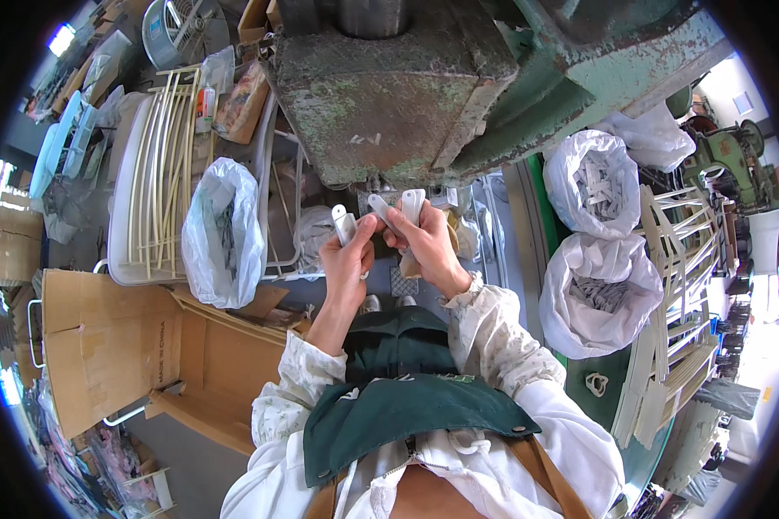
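Note:
My left hand (pixel 346 270) is closed round a pale, flat strip (pixel 344 223) with a rounded, holed end that sticks up past the thumb. Close beside it, my right hand (pixel 433 251) grips another pale strip (pixel 414 204), also round-ended and holed. A third, similar strip (pixel 378 204) slants up between the two hands, seemingly at the right fingertips; which fingers bear it is partly hidden. Both hands are in front of and below the worn green press head (pixel 389 104). The lower ends of the strips are covered by my fingers.
Left of the hands stands a plastic bag (pixel 225 233) of grey pieces, beside a white tray (pixel 123 251) with long rods. An open cardboard box (pixel 104 346) sits nearer. On the right are two white bags (pixel 593 147) (pixel 571 320) of grey strips and stacked pale frames (pixel 679 285).

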### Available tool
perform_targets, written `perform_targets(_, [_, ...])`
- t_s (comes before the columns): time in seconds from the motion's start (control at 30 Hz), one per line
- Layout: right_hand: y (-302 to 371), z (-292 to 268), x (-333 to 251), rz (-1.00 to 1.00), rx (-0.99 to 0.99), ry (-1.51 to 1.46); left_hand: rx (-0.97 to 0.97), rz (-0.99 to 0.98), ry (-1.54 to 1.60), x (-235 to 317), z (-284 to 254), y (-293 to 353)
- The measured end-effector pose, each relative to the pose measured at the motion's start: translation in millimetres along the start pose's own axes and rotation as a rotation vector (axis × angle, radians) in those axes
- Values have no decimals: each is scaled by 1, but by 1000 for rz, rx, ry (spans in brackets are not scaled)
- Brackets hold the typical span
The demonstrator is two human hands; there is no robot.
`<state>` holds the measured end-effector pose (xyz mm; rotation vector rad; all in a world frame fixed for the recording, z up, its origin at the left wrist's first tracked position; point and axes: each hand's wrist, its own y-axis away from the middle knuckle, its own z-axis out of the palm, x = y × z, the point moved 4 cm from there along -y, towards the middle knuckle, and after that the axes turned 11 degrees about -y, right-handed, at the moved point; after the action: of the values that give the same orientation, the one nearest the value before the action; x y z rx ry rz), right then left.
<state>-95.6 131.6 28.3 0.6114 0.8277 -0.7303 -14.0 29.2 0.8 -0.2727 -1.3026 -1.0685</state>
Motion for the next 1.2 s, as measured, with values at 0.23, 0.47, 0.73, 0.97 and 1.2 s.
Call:
perform_targets(0.23, [-14,-3,4,89,14,58,85,-23,-2,13,12,-20])
perform_targets(0.47, [-114,-136,59,-512,-260,1230,-25,-68,-31,-11,3,-41])
perform_targets(0.73, [-191,-125,113,-479,5,1415,-154,-135,105,-1,-29,-11])
perform_targets(0.97, [-185,-125,100,-444,-17,1394,-388,-174,214,-2,-45,-9])
perform_targets(1.2, [-146,-183,51,-345,-8,1436,-391,-238,319,-6,-42,-10])
